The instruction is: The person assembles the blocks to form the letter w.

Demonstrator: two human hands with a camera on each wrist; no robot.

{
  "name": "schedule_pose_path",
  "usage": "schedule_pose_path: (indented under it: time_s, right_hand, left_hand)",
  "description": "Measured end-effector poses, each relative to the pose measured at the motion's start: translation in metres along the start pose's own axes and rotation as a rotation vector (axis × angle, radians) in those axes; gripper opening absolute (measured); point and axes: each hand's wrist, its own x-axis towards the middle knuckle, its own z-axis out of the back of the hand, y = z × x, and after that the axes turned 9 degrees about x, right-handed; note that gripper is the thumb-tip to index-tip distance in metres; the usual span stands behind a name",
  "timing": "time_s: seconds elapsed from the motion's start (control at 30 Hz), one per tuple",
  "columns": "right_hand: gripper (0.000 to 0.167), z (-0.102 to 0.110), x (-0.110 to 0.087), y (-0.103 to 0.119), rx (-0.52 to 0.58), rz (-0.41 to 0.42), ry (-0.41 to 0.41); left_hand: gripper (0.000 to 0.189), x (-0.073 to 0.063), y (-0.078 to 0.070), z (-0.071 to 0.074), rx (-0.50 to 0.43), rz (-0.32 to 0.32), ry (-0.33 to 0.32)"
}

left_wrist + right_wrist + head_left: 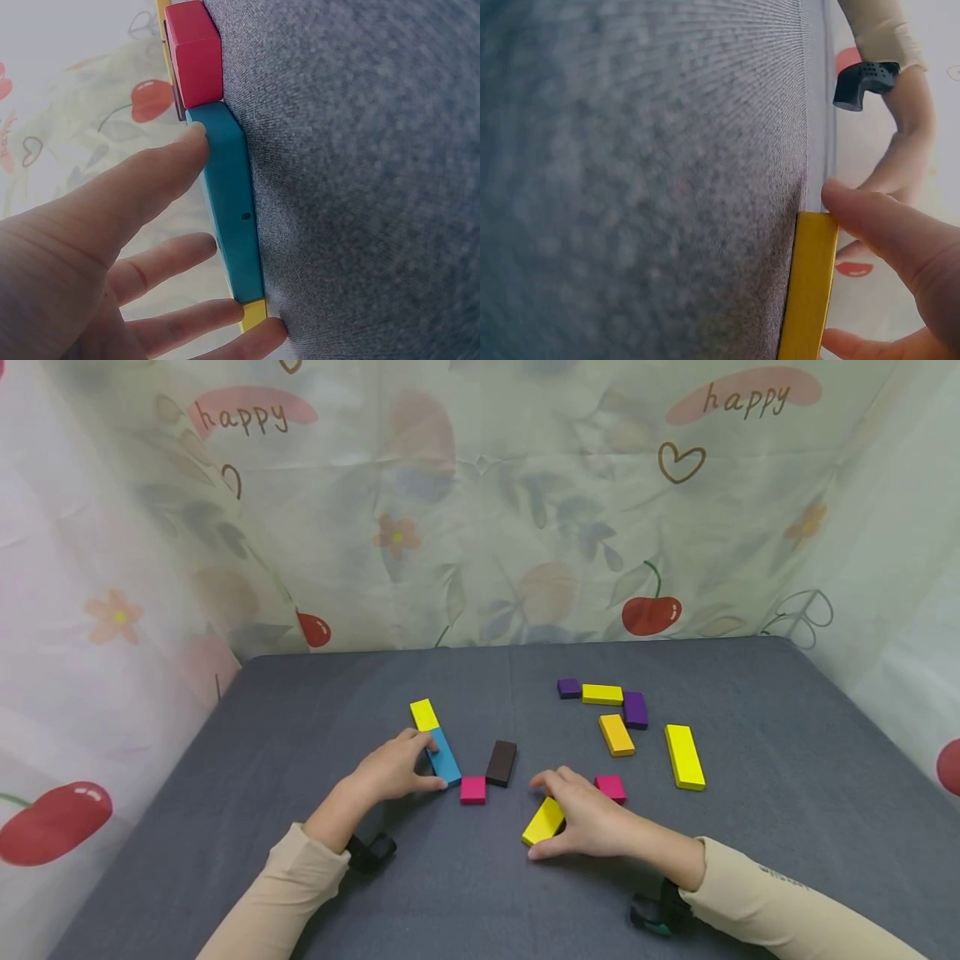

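My left hand [393, 768] touches a blue block [447, 766] lying flat on the table, thumb at its near end and spread fingers along it. A small yellow block [423, 714] adjoins the blue one's far end. At its near end sits a pink block [472, 790], with a dark brown block [501, 763] slanting off from it. To the right, a yellow block [542, 824] lies between the thumb and fingers of my right hand [592, 818]; in the right wrist view, the thumb meets the end of this yellow block [808, 292]. My right hand partly covers another pink block [611, 787].
Farther back on the grey table [300, 710] are a small purple block [568, 688], a yellow block [602, 694] and a second purple block [635, 710] in a chain. An orange-yellow block [617, 736] and a long yellow block [685, 757] lie nearer. A printed curtain [487, 510] hangs behind.
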Motion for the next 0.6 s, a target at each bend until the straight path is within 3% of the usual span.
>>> schedule_pose_path:
  time_s: [0.6]
  right_hand:
    - [0.066, 0.0003, 0.0014, 0.0017, 0.017, -0.037, -0.007]
  left_hand:
    - [0.05, 0.0032, 0.0027, -0.004, -0.007, 0.002, -0.011]
